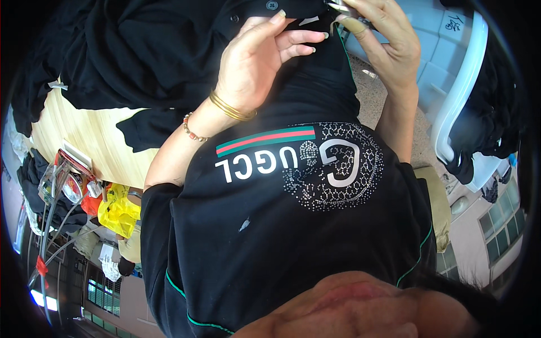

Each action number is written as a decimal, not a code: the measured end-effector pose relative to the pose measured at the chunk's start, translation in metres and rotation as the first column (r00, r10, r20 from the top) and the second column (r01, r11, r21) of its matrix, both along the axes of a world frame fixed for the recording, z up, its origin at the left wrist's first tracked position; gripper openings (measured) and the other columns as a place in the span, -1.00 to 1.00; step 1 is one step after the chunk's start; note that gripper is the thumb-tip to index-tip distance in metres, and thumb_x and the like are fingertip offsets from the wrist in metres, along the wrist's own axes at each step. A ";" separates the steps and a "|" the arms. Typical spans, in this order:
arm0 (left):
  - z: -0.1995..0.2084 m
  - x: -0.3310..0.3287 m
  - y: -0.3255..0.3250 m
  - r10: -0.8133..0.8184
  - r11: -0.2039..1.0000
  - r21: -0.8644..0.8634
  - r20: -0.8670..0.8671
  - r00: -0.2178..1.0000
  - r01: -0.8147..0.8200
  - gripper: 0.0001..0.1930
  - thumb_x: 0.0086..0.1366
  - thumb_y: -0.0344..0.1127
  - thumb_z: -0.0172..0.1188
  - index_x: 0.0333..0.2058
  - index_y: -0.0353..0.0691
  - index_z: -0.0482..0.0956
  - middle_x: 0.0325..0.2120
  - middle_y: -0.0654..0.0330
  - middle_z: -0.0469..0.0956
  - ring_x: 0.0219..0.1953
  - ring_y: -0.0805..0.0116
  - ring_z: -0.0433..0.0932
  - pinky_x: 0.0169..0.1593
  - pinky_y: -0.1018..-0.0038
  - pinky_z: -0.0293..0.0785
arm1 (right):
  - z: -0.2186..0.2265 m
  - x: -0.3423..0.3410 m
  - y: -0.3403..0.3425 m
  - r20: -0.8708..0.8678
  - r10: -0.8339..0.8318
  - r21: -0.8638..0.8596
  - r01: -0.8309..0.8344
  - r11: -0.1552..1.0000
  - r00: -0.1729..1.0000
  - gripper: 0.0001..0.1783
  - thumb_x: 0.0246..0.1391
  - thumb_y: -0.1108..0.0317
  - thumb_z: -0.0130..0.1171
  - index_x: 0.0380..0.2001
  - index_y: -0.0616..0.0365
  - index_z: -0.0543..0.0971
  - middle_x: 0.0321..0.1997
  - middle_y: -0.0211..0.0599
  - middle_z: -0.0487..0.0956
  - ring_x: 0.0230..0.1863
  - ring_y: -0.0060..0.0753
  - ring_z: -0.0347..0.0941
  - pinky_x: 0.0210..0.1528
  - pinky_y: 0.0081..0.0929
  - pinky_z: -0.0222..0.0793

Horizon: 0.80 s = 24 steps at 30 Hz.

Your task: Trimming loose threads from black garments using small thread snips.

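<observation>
A black buttoned garment point(146, 50) lies in folds across the table and over my lap. Above it, my left hand point(253, 62) is half curled, with the thumb apart from the fingers and nothing visible between them. A small white label point(309, 21) shows on the black cloth just beyond its fingertips. At the top edge, my right hand point(389, 42) pinches a small silvery metal tool point(342, 8) between thumb and fingers. The frame cuts off most of that tool, so its kind cannot be made out.
The pale wooden table point(90, 129) is on the left. Beyond it are a yellow plastic bag point(119, 208) and a wire rack point(48, 225) with assorted items. At right stands a light-blue plastic tub point(473, 79), with dark cloth point(490, 124) beside it.
</observation>
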State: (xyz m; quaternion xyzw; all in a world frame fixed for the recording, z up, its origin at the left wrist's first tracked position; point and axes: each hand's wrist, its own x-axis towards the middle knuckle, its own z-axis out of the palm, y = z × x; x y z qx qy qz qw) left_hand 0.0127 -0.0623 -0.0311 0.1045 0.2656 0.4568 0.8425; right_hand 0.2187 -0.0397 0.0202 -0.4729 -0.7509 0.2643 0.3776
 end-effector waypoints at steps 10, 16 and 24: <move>-0.005 0.002 -0.002 -0.040 0.995 0.087 -0.144 0.989 0.053 -0.69 0.51 -0.25 -0.11 -0.06 -0.30 0.57 -0.04 0.03 0.60 0.01 0.00 0.60 0.08 0.26 0.50 | -0.005 -0.018 0.011 0.184 0.112 0.078 -0.128 0.989 0.977 -0.60 -0.05 0.50 0.31 -0.05 0.10 0.68 -0.44 -0.32 0.47 -0.44 -0.32 0.43 -0.40 -0.43 0.32; -0.006 0.003 -0.002 -0.032 0.986 0.154 -0.179 0.983 0.061 -0.68 0.51 -0.27 -0.11 -0.06 -0.33 0.58 -0.06 0.01 0.61 0.00 0.00 0.61 0.07 0.26 0.50 | -0.004 -0.018 0.014 0.249 0.120 0.068 -0.140 0.988 0.961 -0.60 -0.05 0.49 0.30 -0.06 0.08 0.67 -0.44 -0.31 0.46 -0.42 -0.30 0.43 -0.39 -0.41 0.33; -0.005 0.003 -0.002 -0.033 0.983 0.162 -0.312 0.950 0.088 -0.67 0.51 -0.26 -0.09 -0.07 -0.39 0.58 -0.16 -0.05 0.65 -0.03 0.04 0.63 0.07 0.27 0.50 | 0.001 -0.020 0.018 0.302 0.138 0.081 -0.170 0.982 0.943 -0.64 -0.02 0.38 0.34 -0.08 0.09 0.67 -0.45 -0.31 0.46 -0.42 -0.27 0.43 -0.39 -0.39 0.33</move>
